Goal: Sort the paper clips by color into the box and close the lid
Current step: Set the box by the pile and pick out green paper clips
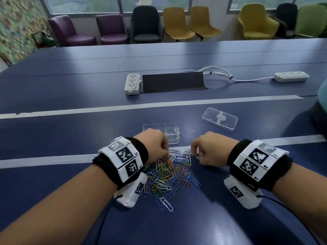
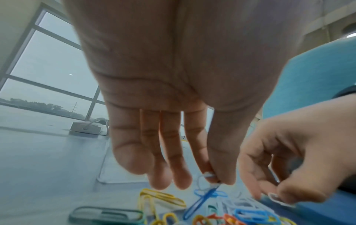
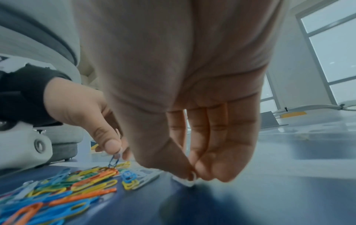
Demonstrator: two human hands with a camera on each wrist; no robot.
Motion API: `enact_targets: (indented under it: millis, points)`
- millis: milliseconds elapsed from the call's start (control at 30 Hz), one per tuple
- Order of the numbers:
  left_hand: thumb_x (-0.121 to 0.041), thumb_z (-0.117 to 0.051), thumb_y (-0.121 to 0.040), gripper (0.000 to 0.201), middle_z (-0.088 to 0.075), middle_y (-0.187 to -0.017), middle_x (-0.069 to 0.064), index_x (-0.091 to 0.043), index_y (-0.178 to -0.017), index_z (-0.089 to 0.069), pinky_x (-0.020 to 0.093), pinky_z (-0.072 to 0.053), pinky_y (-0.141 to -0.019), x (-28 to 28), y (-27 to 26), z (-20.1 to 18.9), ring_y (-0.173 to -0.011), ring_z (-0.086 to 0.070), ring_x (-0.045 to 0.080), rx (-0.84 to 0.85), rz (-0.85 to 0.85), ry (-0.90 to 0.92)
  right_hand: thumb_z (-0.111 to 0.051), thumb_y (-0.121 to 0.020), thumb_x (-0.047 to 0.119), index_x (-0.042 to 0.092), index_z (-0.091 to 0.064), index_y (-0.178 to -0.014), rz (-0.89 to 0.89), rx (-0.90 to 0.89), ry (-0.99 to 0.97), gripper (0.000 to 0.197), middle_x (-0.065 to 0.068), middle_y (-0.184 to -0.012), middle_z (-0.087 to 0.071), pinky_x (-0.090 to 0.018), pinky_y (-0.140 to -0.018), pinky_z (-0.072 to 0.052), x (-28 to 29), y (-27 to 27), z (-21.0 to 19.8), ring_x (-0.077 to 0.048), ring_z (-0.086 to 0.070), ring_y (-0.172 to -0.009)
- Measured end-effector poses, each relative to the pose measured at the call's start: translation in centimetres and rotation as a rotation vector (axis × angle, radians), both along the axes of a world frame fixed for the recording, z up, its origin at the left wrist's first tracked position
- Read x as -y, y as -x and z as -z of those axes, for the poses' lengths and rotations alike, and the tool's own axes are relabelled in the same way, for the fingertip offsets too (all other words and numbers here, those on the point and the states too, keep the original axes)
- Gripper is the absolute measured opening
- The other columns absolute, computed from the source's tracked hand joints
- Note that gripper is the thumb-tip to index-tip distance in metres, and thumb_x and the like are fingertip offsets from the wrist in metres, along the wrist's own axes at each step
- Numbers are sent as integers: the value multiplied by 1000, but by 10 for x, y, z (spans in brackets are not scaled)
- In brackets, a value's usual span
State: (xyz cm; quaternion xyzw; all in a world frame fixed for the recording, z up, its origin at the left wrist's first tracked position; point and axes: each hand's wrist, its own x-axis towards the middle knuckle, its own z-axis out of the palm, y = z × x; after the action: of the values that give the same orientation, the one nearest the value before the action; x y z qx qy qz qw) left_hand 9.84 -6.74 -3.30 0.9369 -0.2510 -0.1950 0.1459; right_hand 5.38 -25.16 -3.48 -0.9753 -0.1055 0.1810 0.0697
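A heap of paper clips (image 1: 168, 175) in mixed colours lies on the blue table between my wrists. Just behind my left hand (image 1: 167, 153) stands the clear divided box (image 1: 170, 132), partly hidden by it. The clear lid (image 1: 220, 118) lies flat, further right. In the left wrist view, my left hand (image 2: 213, 178) pinches a blue paper clip (image 2: 200, 201) between thumb and forefinger; the clip hangs over the heap with a bit of white at its top. My right hand (image 3: 192, 175) pinches a white paper clip (image 3: 185, 181) low over the table, right of the heap.
Two white power strips (image 1: 131, 84) (image 1: 292, 76), joined by a white cable, flank a dark cable hatch (image 1: 174, 81) at mid table. White tape lines (image 1: 141, 105) cross the table. Chairs (image 1: 145, 23) line the far wall. Someone's sleeve (image 1: 320, 103) shows at the right edge.
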Motion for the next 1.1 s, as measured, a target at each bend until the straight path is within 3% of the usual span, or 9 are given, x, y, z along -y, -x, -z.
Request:
enact_targets:
  millis: [67,167,367,433,533,667,800,933,1100]
  points:
    - [-28,-68,-80,12,-69,-76,-4,-15,-80,-71,24,-47,-67,0,0,-1,-65,-57,5,-38,-16,44,-54,-77,14,24,-64,-102,-5,28,6,29,3,-78,-55,-25,-74,-43,-2,-4,-1,-22,-53,-83]
    - [-23,-69,-79,7,-70,-77,-4,-16,-79,-70,26,-53,-72,1,-1,-3,-70,-61,7,-83,-37,87,-49,-84,12,23,-66,-110,-23,82,-27,33,-4,-105,-63,-29,-86,-43,-7,-11,-1,-23,-55,-104]
    - [-16,-64,-80,9,-68,-75,-4,-21,-88,-64,22,-50,-65,4,-4,0,-67,-61,11,-124,-50,120,-50,-89,19,23,-66,-115,-164,99,19,30,-2,-118,-57,-32,-92,-44,-12,-21,1,-22,-53,-111]
    - [-18,-64,-82,12,-66,-70,-4,-23,-94,-62,20,-48,-61,5,-5,0,-63,-61,11,-154,-34,134,-51,-90,19,22,-66,-113,-203,117,64,28,-1,-116,-61,-31,-88,-43,-13,-22,3,-22,-54,-110]
    - [-23,-67,-82,6,-63,-63,-4,-22,-88,-66,18,-48,-56,5,-5,-3,-55,-58,10,-211,-25,153,-50,-89,19,20,-67,-104,-215,151,80,23,-3,-108,-66,-34,-85,-45,-13,-22,3,-24,-56,-105]
    - [-8,-56,-86,15,-62,-62,-3,-20,-89,-65,14,-43,-44,2,-2,-1,-47,-55,8,-247,-26,164,-49,-87,19,20,-65,-106,-215,161,108,25,-4,-108,-67,-35,-86,-47,-15,-21,2,-25,-57,-105]
    - [-3,-47,-86,26,-72,-81,7,-20,-96,-64,25,-55,-60,3,-1,-1,-56,-59,12,-225,10,119,-45,-86,13,23,-63,-114,-226,133,128,35,-4,-114,-64,-39,-89,-49,-17,-22,2,-28,-57,-108]
    - [-11,-46,-86,24,-55,-71,-10,-22,-95,-65,18,-41,-58,6,0,-2,-62,-50,4,-108,30,54,-46,-83,11,26,-61,-114,-190,98,115,38,-8,-109,-64,-38,-87,-50,-17,-22,2,-31,-59,-104]
    - [-31,-55,-84,16,-60,-82,-2,-17,-83,-62,26,-43,-69,15,4,3,-79,-55,17,14,44,-39,-50,-82,18,28,-64,-110,-56,41,8,33,-2,-85,-62,-29,-82,-46,-12,-11,-3,-19,-52,-83]
